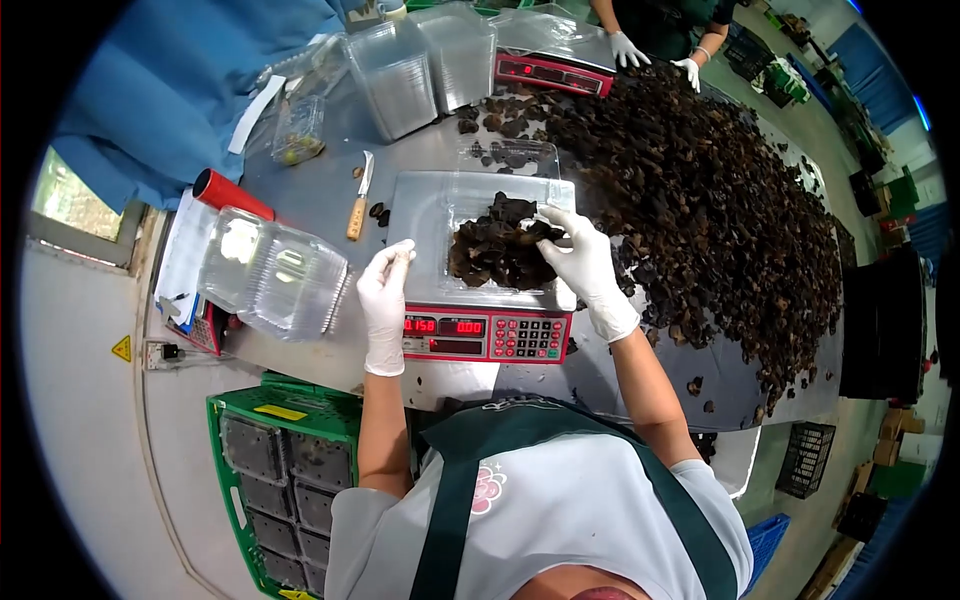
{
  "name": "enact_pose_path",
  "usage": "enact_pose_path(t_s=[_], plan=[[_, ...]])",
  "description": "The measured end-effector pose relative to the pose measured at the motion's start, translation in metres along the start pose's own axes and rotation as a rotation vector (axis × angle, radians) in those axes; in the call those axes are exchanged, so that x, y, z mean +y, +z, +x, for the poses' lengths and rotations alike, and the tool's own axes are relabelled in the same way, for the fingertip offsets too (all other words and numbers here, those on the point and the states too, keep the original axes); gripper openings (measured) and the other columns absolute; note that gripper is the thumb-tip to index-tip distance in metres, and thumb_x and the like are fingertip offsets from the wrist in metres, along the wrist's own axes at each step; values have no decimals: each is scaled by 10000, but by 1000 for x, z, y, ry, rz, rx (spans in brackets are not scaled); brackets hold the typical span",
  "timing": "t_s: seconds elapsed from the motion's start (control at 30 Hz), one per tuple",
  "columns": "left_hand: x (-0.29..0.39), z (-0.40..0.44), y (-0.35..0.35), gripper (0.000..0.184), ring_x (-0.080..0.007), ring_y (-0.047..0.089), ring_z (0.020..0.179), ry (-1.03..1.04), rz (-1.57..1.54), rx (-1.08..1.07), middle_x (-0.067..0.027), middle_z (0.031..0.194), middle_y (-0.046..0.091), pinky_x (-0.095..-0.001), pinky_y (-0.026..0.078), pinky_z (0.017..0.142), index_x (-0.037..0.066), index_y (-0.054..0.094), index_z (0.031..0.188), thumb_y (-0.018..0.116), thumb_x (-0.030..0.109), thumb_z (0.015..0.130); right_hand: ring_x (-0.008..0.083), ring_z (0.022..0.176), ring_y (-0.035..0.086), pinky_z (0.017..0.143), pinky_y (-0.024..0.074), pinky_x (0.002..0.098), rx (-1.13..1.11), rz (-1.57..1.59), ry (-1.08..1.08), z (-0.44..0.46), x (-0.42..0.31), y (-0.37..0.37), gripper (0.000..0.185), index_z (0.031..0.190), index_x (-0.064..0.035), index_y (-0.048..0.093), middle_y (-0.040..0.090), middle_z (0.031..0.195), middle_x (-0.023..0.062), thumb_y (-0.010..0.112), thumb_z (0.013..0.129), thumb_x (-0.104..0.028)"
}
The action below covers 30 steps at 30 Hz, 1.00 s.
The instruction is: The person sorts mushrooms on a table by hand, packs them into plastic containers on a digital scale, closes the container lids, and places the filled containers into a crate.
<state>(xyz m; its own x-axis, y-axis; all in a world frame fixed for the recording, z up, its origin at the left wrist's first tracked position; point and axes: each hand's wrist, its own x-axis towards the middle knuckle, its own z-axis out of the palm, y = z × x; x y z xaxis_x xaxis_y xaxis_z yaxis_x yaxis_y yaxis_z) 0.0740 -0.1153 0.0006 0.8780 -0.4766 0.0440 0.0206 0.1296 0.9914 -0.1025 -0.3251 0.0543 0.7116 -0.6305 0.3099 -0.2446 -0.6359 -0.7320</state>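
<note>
Dark wood ear mushrooms (492, 248) lie heaped in a clear plastic container (455, 215) on the platform of a red-framed digital scale (480, 354). The red display reads about 0.158 on its left and 0.00 beside it. My right hand (590, 268), in a white glove, reaches over the container's right side, thumb and forefinger closed on a wood ear piece at the heap's edge. Left of the container, my gloved left hand (383, 305) is raised beside the platform. Its fingertips are pinched together; anything between them is too small to make out.
A large pile of wood ears (710, 210) covers the table's right side. Stacked clear containers (395, 80) stand at the back, near a second scale (553, 74). A knife (361, 195) and clear lids (270, 270) lie left. A person's gloved hands (627, 50) touch the pile's far edge.
</note>
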Motion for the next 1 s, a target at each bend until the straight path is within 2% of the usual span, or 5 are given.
enact_pose_path(t_s=[0.27,0.37,0.47,0.8,1.0], plan=[[-1,7,-11,189,-106,613,913,9,-21,32,-65,1008,665,-222,481,849,-59,645,1081,578,33,930,217,934,673,743,558,306,141,-54,137,-29,45,-28,287,1107,-95,655,681,1077,99,675,820,-88],[6,12,-9,194,-104,604,921,-9,-53,29,-56,1000,663,-223,471,860,-56,645,1083,577,50,935,235,837,694,748,545,330,34,-374,339,-63,87,-33,353,1132,-86,664,699,986,141,699,816,-240],[7,20,-8,197,-103,604,917,-15,-11,-3,-53,1000,662,-221,468,857,-52,646,1086,584,54,932,296,999,645,837,523,377,-212,-589,439,-103,100,-28,466,1193,-112,624,675,1082,129,738,765,-260],[10,18,-1,186,-90,615,879,46,78,-11,-38,966,677,-214,474,831,-33,663,1069,622,50,908,312,1069,547,830,514,390,-51,-693,393,-176,117,-34,280,1030,-85,666,587,1264,62,706,761,-153],[10,16,4,185,-85,609,879,54,56,-19,-37,958,676,-212,475,823,-35,663,1068,620,50,910,275,961,602,784,519,356,-91,-626,357,-188,137,-35,262,1016,-93,681,675,1033,80,718,765,-157]])
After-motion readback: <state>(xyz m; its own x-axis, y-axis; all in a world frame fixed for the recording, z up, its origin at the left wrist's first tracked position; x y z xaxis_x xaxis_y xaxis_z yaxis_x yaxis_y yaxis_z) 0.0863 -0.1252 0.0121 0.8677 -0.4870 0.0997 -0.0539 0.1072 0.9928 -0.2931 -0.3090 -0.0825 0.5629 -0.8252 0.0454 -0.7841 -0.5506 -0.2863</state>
